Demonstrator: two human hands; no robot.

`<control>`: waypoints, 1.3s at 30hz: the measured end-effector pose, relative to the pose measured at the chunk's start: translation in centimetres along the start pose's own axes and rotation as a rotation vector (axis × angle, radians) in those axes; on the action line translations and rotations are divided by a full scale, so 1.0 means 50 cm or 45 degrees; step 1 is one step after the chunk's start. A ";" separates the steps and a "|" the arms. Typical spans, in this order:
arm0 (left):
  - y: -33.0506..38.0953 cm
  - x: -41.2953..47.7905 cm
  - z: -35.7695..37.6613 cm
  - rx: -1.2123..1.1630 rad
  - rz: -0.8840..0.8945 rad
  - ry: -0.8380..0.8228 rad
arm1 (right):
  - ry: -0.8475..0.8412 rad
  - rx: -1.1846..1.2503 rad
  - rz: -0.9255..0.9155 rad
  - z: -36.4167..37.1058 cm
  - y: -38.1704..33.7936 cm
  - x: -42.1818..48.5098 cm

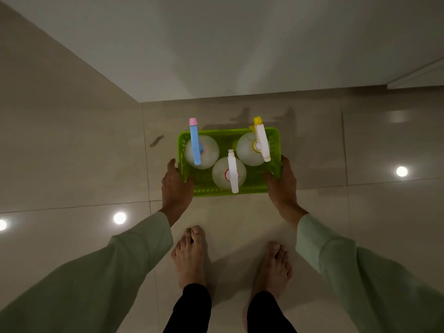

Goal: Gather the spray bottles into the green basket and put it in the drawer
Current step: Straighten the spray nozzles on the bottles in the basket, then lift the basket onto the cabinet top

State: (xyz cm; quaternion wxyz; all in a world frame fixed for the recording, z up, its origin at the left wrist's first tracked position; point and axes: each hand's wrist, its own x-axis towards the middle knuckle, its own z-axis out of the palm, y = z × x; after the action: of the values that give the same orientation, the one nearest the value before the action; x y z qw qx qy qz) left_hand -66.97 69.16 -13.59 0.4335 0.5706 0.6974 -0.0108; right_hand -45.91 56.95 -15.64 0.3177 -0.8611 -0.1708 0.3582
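Observation:
A bright green perforated basket [274, 150] is held over the tiled floor, in front of my feet. Three clear spray bottles stand upright in it: one with a blue and pink trigger head [195, 143] at the left, one with a white and yellow head [261, 140] at the right, and one with an all-white head [232, 171] nearest me. My left hand [176, 186] grips the basket's left side. My right hand [282, 183] grips its right side. Whether the basket touches the floor I cannot tell.
A white wall or cabinet front [240, 44] rises just beyond the basket, with a white ledge [415, 75] at the upper right. Glossy beige floor tiles [72, 164] reflect round ceiling lights. A small dark mark [156, 141] lies left of the basket. My bare feet [189, 255] stand below.

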 end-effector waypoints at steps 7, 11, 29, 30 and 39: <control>-0.004 -0.003 0.005 0.157 0.164 0.166 | 0.103 -0.136 -0.100 -0.006 0.000 0.012; 0.042 -0.064 -0.060 0.131 0.263 0.173 | 0.100 -0.105 -0.123 -0.065 -0.051 -0.046; 0.397 -0.398 -0.474 0.072 0.531 0.191 | 0.076 0.003 -0.441 -0.490 -0.528 -0.290; 0.418 -0.394 -0.491 0.080 0.537 0.210 | 0.079 0.012 -0.459 -0.498 -0.553 -0.282; 0.575 -0.280 -0.584 0.145 0.497 0.264 | 0.092 -0.035 -0.413 -0.478 -0.724 -0.149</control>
State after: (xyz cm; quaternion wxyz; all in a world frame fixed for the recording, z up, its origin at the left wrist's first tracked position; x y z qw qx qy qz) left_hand -61.49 83.07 27.04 0.3205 0.7162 0.6130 0.0927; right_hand -36.07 69.67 25.32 0.3655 -0.8389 -0.3010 0.2686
